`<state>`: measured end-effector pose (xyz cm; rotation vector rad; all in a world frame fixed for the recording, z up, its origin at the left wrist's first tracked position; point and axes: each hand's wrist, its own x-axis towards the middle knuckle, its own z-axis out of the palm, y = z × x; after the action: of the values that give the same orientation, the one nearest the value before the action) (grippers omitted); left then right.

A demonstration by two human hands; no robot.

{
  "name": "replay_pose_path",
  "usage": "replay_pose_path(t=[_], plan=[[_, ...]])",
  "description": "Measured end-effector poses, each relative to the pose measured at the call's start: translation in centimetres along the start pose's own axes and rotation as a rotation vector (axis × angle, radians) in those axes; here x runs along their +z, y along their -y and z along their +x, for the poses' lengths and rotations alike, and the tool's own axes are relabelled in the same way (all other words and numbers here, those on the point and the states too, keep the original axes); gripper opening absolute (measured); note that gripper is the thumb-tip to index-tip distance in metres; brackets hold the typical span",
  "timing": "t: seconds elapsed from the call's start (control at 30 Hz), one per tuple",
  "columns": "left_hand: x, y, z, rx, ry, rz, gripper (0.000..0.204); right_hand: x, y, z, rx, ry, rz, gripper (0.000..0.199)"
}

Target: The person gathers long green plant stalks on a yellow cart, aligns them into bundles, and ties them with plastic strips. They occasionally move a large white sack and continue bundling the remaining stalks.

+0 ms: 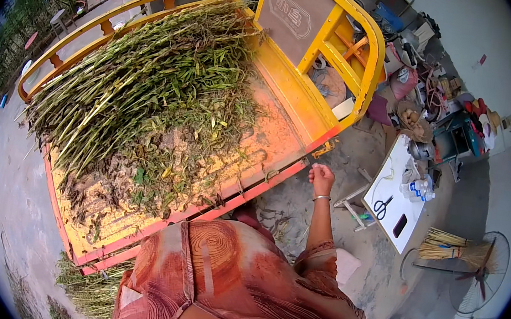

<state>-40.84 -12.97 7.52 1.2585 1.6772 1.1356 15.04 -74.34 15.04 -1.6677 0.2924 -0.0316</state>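
My right hand (322, 174) is held out beside the near right corner of a cargo bed, a bracelet on its wrist. Its fingers are curled closed, and whatever may lie inside them is hidden. Close by, a yellow latch (325, 148) sits at the bed's corner, apart from the hand as far as I can see. My left hand does not show. On the orange and yellow bed (278, 127) lies a large heap of cut plant stalks (145, 77), with green and withered leaves. Loose leaves and crumbs of dry plant matter (159, 177) are scattered along its near part.
Yellow rails (375, 53) bound the bed. To the right, a white table (385, 185) carries black scissors (382, 207), a phone (399, 226) and plastic bottles (419, 189). Beyond stand a fan (480, 273), a straw broom (447, 247) and piled household goods. More stalks (92, 289) lie below the bed.
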Motion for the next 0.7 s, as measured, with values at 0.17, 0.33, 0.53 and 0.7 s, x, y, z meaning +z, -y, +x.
replay_pose_path(t=[0.17,0.33,0.53,0.7], plan=[[7.1,-0.7,-11.8,-0.077,0.082,0.025,0.018,6.3,6.8,15.1,-0.402,0.025,-0.087,0.011],[13.9,1.0,-23.7,-0.281,0.315,0.054,0.019,6.3,3.9,33.4,-0.278,-0.052,-0.918,0.038],[18.5,2.6,-31.8,-0.434,0.529,0.126,0.02,5.9,-2.4,42.8,-0.043,-0.387,-1.095,0.051],[18.8,3.7,-33.3,-0.446,0.585,0.18,0.021,8.0,-1.4,42.7,0.548,-0.154,-0.383,0.027]])
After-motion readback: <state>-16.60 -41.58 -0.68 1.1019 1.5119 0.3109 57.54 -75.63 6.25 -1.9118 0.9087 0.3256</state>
